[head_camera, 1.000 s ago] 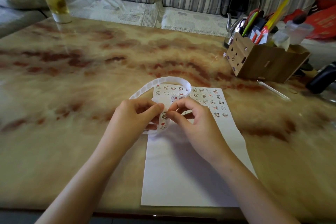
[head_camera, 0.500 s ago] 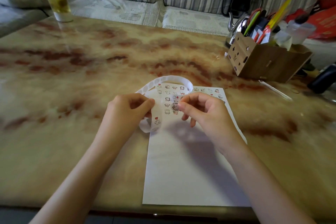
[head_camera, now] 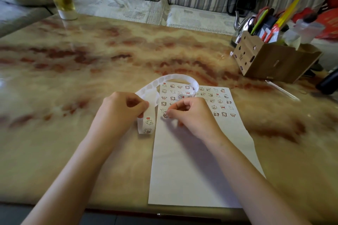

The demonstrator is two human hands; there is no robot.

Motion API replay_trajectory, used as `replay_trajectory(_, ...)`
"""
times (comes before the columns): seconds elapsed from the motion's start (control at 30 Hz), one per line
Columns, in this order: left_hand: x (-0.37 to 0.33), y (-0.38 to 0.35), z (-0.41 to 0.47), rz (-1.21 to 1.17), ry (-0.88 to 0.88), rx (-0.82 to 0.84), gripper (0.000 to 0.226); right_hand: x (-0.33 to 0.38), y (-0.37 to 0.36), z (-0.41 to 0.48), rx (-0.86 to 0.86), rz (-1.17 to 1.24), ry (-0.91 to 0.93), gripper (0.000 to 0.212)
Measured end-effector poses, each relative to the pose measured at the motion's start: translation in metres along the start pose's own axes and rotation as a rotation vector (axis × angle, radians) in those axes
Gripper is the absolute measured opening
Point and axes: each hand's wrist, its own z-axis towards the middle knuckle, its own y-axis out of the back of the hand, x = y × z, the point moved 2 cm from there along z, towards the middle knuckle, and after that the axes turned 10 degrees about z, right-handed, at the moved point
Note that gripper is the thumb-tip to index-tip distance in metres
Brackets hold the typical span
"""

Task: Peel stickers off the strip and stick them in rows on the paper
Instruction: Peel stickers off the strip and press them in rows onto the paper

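A white sheet of paper (head_camera: pixel 197 166) lies on the marble table, its far end covered with several rows of small cartoon stickers (head_camera: pixel 222 101). A white sticker strip (head_camera: pixel 175 78) loops over the paper's top left corner. My left hand (head_camera: pixel 120 110) grips the strip near its free end, where two stickers still show (head_camera: pixel 148 124). My right hand (head_camera: pixel 190 115) holds one peeled sticker (head_camera: pixel 165 114) at its fingertips, down at the paper's left edge just below the lowest row.
A cardboard organiser (head_camera: pixel 270 60) with pens and scissors stands at the far right, a kettle behind it. A glass of yellow drink (head_camera: pixel 63 0) stands at the far left. A thin white stick (head_camera: pixel 282 90) lies near the organiser. A striped sofa runs behind the table.
My right hand pulled a sticker off the strip and carried it down to the paper's left edge. My left hand shifted left with the strip, whose free end now hangs beside the paper.
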Motion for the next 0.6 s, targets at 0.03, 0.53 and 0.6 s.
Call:
replay_trajectory(0.03,0.000,0.000,0.000,0.005,-0.003,0.000,0.021,-0.001,-0.002,0.001,-0.001,-0.017,-0.001,0.018)
replay_trajectory(0.53,0.002,0.001,0.002,0.002,-0.010,-0.003,0.017,-0.013,-0.009,0.005,-0.043,-0.063,-0.005,0.009)
replay_trajectory(0.6,0.002,0.001,0.002,0.012,-0.015,-0.005,0.017,-0.014,-0.010,0.005,-0.053,-0.070,0.002,0.009)
